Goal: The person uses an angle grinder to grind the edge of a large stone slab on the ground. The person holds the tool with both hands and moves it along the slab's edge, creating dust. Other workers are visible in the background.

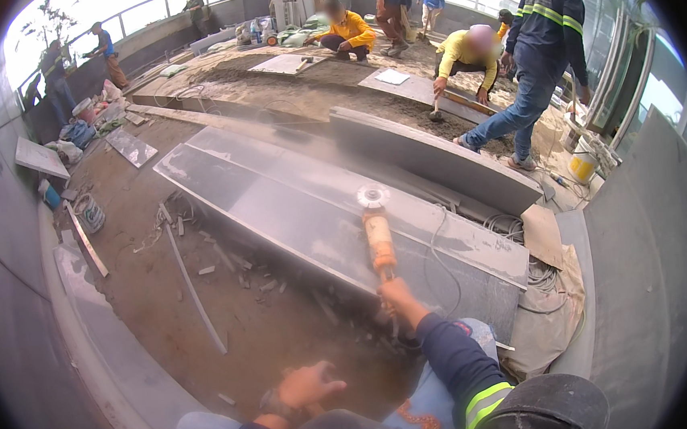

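My right hand (399, 295) is wrapped round the rear of an orange angle grinder (379, 240), which points away from me. Its pale round disc (373, 197) is over the far part of a long grey stone slab (295, 218), along the seam between two strips; whether it touches the stone I cannot tell. A cord (435, 248) loops over the slab to the right of the tool. My left hand (308, 385) holds nothing, hovering above my lap with its fingers loosely bent and apart. Dust blurs the slab's near edge.
Another slab (428, 159) stands on edge just beyond. Stone offcuts (264, 285) and a thin strip (191, 279) litter the dusty ground at left. Coiled cables (506, 226) lie at right. A person in yellow (464, 52) crouches ahead, beside a walking person (544, 45); several others work farther off.
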{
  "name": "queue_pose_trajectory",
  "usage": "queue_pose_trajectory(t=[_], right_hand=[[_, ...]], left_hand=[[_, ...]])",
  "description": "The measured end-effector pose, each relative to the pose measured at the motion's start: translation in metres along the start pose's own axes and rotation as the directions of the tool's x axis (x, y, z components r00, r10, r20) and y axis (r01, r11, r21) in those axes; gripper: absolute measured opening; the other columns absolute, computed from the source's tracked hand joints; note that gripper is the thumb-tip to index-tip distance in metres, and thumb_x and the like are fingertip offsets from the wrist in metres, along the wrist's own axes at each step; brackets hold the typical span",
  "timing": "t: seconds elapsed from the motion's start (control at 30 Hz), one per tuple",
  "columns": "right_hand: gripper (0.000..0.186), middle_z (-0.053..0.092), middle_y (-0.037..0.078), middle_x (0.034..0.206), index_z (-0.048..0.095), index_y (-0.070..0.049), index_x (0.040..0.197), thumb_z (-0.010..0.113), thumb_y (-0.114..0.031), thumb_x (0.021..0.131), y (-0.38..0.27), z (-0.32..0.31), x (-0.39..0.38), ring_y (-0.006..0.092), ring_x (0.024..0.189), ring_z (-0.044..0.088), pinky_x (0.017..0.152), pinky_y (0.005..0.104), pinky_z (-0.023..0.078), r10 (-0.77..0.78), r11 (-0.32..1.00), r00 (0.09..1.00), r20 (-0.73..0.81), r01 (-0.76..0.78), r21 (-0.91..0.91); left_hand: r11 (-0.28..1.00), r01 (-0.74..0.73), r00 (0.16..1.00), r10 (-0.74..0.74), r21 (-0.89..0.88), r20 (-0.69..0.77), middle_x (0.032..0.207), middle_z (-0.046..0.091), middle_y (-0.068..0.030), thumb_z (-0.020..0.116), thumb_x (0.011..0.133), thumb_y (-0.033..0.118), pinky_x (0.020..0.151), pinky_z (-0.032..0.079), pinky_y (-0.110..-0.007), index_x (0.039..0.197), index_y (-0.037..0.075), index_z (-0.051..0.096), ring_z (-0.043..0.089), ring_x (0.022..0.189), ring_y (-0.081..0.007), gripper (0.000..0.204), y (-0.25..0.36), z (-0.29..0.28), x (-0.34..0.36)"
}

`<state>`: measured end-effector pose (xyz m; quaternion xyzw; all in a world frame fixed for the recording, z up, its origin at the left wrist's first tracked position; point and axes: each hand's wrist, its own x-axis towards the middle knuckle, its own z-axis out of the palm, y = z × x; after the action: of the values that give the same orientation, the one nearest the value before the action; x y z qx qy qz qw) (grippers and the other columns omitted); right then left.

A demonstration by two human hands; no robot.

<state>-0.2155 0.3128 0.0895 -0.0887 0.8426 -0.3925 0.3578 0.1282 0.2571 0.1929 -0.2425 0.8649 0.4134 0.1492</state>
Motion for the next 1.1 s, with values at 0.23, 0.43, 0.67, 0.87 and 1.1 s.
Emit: queue_pose_trajectory(t=[0.23, 0.43, 0.67, 0.87, 1.1], right_hand=[[0.056, 0.061, 0.031, 0.130, 0.053, 0.003, 0.130, 0.065, -0.023, 0.082, -0.003, -0.010, -0.014, 0.0452, 0.119, 0.062, 0.099, 0.0501, 0.052, -0.071, 0.940, 0.988, -0.138, 0.020, -0.339], [0.058, 0.055, 0.028, 0.134, 0.050, 0.001, 0.133, 0.069, -0.023, 0.083, -0.006, -0.023, -0.033, 0.0426, 0.120, 0.062, 0.098, 0.0503, 0.052, -0.129, 0.871, 0.978, -0.165, 0.032, -0.491], [0.059, 0.050, 0.025, 0.134, 0.050, 0.000, 0.132, 0.071, -0.023, 0.082, -0.019, -0.029, -0.053, 0.0413, 0.124, 0.053, 0.100, 0.0501, 0.047, -0.326, 0.797, 0.909, -0.259, 0.117, -0.593], [0.044, 0.058, 0.019, 0.119, 0.061, -0.002, 0.124, 0.065, -0.034, 0.094, -0.051, 0.037, -0.120, 0.0375, 0.117, 0.057, 0.099, 0.0472, 0.046, -0.790, 0.528, 0.598, 0.139, 0.777, -0.342], [0.040, 0.061, 0.022, 0.120, 0.068, -0.006, 0.118, 0.067, -0.038, 0.094, 0.003, 0.119, -0.174, 0.0403, 0.111, 0.060, 0.097, 0.0474, 0.048, -0.700, 0.692, 0.584, 0.411, 0.697, 0.187]], left_hand=[[0.997, 0.037, 0.999, -0.038, -0.071, -0.014, 0.107, 0.076, -0.0144, 0.074, 0.088, 0.050, 0.087, 0.055, -0.039, 0.129, 0.001, 0.061, 0.072, 0.100, -0.0314, 0.065, 0.005, -0.009, -0.006], [0.998, -0.009, 0.999, 0.007, -0.061, -0.038, 0.107, 0.076, -0.0130, 0.075, 0.089, 0.043, 0.080, 0.057, -0.036, 0.130, -0.001, 0.058, 0.074, 0.094, -0.0247, 0.063, 0.006, -0.012, -0.001], [0.658, 0.320, 0.939, -0.315, -0.682, 0.137, 0.126, 0.067, -0.0180, 0.068, 0.097, 0.043, 0.082, 0.058, -0.046, 0.134, 0.002, 0.056, 0.071, 0.104, -0.0331, 0.056, -0.092, -0.041, 0.048], [0.011, -0.264, 0.385, -0.916, -0.964, -0.116, 0.129, 0.062, -0.0168, 0.057, 0.101, 0.026, 0.093, 0.052, -0.050, 0.140, 0.002, 0.050, 0.065, 0.114, -0.0340, 0.046, -0.176, -0.031, 0.077], [-0.020, -0.210, 0.612, -0.782, -0.978, -0.115, 0.114, 0.065, -0.0101, 0.066, 0.098, 0.030, 0.088, 0.054, -0.051, 0.128, 0.004, 0.055, 0.066, 0.103, -0.0319, 0.042, -0.113, -0.007, 0.146]])
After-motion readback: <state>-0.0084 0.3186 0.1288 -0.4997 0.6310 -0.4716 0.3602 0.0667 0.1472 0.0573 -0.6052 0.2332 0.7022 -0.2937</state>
